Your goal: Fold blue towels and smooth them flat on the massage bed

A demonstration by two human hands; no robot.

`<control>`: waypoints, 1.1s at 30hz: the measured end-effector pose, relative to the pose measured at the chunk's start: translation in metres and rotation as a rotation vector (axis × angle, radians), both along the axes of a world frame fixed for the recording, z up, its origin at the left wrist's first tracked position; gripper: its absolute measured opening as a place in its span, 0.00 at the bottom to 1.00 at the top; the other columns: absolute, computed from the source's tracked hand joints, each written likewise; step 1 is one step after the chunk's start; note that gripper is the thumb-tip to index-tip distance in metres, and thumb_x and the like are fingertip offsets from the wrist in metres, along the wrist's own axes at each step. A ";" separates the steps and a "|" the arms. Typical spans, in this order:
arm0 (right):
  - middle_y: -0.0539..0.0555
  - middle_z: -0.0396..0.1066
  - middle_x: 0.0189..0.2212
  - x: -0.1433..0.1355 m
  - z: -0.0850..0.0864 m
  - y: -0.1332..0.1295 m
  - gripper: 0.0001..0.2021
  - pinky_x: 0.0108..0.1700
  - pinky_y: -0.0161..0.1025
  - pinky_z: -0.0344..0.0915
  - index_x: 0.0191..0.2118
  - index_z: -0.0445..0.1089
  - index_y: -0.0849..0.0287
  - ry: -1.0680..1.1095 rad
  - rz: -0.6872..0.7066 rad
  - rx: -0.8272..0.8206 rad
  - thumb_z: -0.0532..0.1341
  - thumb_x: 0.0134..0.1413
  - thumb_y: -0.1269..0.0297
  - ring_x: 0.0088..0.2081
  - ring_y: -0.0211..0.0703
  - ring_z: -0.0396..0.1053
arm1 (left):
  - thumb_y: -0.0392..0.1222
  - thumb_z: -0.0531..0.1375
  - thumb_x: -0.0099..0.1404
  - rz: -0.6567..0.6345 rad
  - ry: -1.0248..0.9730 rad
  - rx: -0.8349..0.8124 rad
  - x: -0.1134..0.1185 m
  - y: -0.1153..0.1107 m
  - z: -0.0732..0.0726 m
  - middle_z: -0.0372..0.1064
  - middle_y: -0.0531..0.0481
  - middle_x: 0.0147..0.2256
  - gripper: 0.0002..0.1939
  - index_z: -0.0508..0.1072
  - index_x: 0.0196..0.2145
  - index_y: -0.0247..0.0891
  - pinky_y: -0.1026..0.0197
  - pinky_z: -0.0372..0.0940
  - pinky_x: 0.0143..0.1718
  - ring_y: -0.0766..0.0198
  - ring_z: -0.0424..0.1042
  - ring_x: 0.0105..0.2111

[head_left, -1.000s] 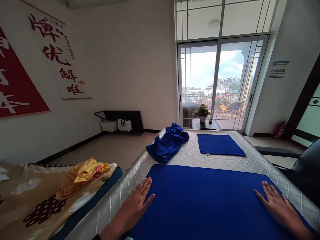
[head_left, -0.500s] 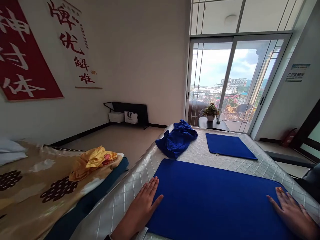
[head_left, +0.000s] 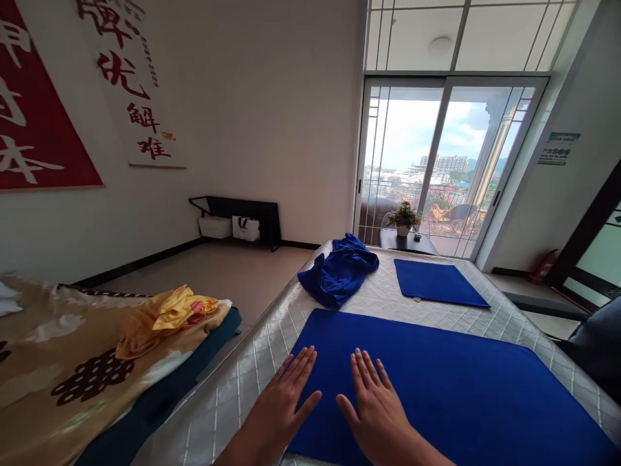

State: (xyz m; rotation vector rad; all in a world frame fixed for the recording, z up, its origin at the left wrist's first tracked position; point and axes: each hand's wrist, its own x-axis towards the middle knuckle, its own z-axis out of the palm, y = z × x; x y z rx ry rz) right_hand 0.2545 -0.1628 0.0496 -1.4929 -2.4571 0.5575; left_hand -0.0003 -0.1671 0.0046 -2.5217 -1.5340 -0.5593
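Observation:
A large blue cloth [head_left: 451,382] lies spread flat on the quilted, silvery-white mattress [head_left: 262,362]. Over its left edge is my left hand [head_left: 286,395], fingers stretched out and thumb apart. My right hand [head_left: 373,401] is beside it, palm down on or just above the cloth, its fingers likewise extended. Neither hand holds anything. Beyond the big cloth, a crumpled blue cloth [head_left: 339,270] sits near the mattress's far left corner. To the right of that, a smaller blue cloth [head_left: 439,282] lies flat.
At left, a second bed with a patterned tan cover [head_left: 39,375] carries a bunched yellow cloth [head_left: 169,317]. A potted plant [head_left: 404,217] stands on a small dark table [head_left: 407,242] by the sliding glass door. A black bench [head_left: 242,217] is against the wall.
My right hand has moved left, from the large cloth's right edge to near my left hand. My left hand stays about where it was. The view has turned slightly right.

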 end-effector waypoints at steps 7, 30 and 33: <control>0.53 0.26 0.73 -0.032 -0.044 0.000 0.39 0.74 0.59 0.33 0.75 0.34 0.59 0.082 0.156 -0.015 0.39 0.68 0.38 0.74 0.55 0.29 | 0.60 0.49 0.76 0.014 0.038 -0.034 -0.008 0.004 -0.018 0.48 0.50 0.71 0.37 0.36 0.73 0.49 0.48 0.56 0.68 0.54 0.56 0.68; 0.51 0.27 0.73 0.125 -0.024 -0.020 0.41 0.74 0.55 0.31 0.73 0.32 0.58 -0.122 -0.188 -0.084 0.39 0.67 0.35 0.74 0.49 0.28 | 0.64 0.52 0.73 0.043 0.061 -0.043 -0.011 0.009 -0.019 0.48 0.53 0.71 0.40 0.38 0.73 0.50 0.49 0.58 0.67 0.51 0.58 0.68; 0.50 0.27 0.73 0.142 -0.025 -0.022 0.40 0.73 0.56 0.33 0.73 0.33 0.57 -0.115 -0.209 -0.087 0.40 0.67 0.36 0.74 0.49 0.30 | 0.64 0.52 0.72 0.058 0.075 -0.065 -0.011 0.007 -0.015 0.48 0.52 0.71 0.41 0.38 0.73 0.50 0.48 0.60 0.65 0.50 0.59 0.67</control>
